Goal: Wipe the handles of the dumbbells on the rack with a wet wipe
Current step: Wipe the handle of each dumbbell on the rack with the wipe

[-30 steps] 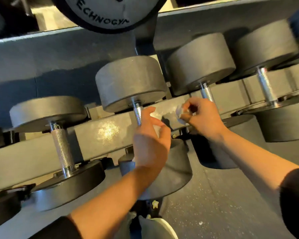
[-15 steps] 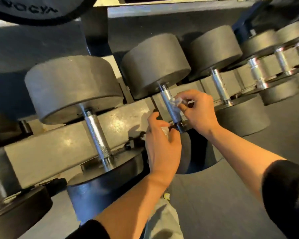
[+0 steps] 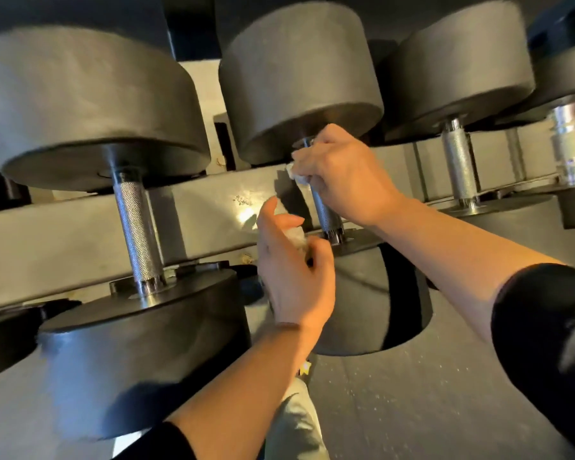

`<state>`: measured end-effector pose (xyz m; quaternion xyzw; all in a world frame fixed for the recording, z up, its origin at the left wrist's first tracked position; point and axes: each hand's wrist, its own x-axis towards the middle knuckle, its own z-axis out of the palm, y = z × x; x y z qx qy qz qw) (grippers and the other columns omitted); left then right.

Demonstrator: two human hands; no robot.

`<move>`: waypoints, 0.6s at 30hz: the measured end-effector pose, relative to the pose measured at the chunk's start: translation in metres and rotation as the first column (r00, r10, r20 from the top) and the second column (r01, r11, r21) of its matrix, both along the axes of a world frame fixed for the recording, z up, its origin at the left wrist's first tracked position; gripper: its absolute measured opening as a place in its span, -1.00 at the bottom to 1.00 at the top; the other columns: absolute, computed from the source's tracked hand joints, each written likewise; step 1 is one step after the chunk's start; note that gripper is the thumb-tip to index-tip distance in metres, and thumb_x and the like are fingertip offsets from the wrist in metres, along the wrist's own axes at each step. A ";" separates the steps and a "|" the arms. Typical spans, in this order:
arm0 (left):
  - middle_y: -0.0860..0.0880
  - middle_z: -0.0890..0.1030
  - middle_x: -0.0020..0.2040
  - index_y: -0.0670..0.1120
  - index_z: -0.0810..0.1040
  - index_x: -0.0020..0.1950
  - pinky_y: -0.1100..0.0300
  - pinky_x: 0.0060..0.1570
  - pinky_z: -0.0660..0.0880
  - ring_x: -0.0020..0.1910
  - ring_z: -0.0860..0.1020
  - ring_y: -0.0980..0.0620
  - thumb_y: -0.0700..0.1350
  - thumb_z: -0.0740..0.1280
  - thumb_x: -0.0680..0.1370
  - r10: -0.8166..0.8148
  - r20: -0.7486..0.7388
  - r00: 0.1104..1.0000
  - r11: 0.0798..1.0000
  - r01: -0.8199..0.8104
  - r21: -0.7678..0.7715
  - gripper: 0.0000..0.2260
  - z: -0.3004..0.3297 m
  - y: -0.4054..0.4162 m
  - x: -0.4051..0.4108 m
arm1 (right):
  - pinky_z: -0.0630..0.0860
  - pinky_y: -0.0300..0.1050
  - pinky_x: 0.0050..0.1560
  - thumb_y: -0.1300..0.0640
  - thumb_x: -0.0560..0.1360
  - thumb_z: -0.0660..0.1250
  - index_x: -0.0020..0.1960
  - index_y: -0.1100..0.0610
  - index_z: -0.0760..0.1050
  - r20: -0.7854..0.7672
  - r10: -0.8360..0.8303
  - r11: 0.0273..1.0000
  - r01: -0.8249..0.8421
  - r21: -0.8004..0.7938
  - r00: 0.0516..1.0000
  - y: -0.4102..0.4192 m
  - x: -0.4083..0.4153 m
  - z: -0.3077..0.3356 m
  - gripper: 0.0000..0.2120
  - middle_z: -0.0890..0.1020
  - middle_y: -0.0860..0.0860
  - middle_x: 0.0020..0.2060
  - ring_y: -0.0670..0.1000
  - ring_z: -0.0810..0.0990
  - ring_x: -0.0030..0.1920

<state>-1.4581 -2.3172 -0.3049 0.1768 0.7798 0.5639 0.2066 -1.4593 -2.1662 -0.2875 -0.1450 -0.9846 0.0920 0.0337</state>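
Note:
Black round dumbbells lie in a row on a grey rack rail [image 3: 63, 234]. My right hand [image 3: 342, 174] is wrapped around the upper part of the middle dumbbell's knurled steel handle [image 3: 326, 214], pressing a white wet wipe [image 3: 296, 174] against it. My left hand [image 3: 292, 270] hovers just left of that handle's lower end, pinching another crumpled white wipe [image 3: 296, 237]. The left dumbbell's handle [image 3: 136, 227] and the one to the right [image 3: 458, 167] are bare.
The heads of the dumbbells [image 3: 146, 360] jut out toward me below the rail. Dark speckled floor [image 3: 395, 410] lies at the lower right. A light trouser leg [image 3: 296, 426] shows between my forearms. More dumbbells [image 3: 571, 151] continue to the far right.
The view has closed in on the rack. My right hand slid up the middle handle to its top with the wipe. My left hand stays near the handle's lower end.

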 end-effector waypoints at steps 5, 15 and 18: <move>0.07 0.50 -0.01 -0.12 0.25 0.39 0.21 -0.09 0.46 -0.13 0.52 0.11 -0.12 0.24 0.40 0.003 0.001 1.000 1.000 -0.003 0.011 -0.44 0.003 -0.001 0.001 | 0.50 -0.08 -0.05 0.18 0.40 0.40 -0.14 0.18 0.65 0.076 0.111 0.985 -0.100 -0.139 0.991 0.002 0.021 0.002 -0.91 0.68 0.08 -0.07 0.03 0.47 0.01; 0.05 0.50 -0.04 -0.10 0.26 0.35 -0.09 -0.01 0.53 -0.10 0.53 0.07 -0.12 0.25 0.41 -0.011 -0.040 0.999 1.000 0.011 0.018 -0.49 -0.001 -0.001 0.000 | 0.53 -0.27 0.04 0.39 0.32 0.48 -0.14 0.23 0.68 0.257 0.003 0.872 0.124 -0.474 0.966 -0.002 0.035 0.016 -0.85 0.60 0.05 -0.04 -0.24 0.54 -0.11; 0.05 0.50 -0.04 -0.10 0.26 0.35 -0.08 0.03 0.52 -0.09 0.53 0.09 -0.14 0.27 0.42 -0.022 -0.021 1.000 0.999 0.023 0.028 -0.50 0.000 -0.002 0.000 | 0.51 -0.39 -0.01 0.43 0.31 0.46 -0.14 0.22 0.68 0.233 -0.022 0.859 0.138 -0.493 0.972 -0.004 0.036 0.016 -0.82 0.64 0.05 -0.08 -0.29 0.52 -0.17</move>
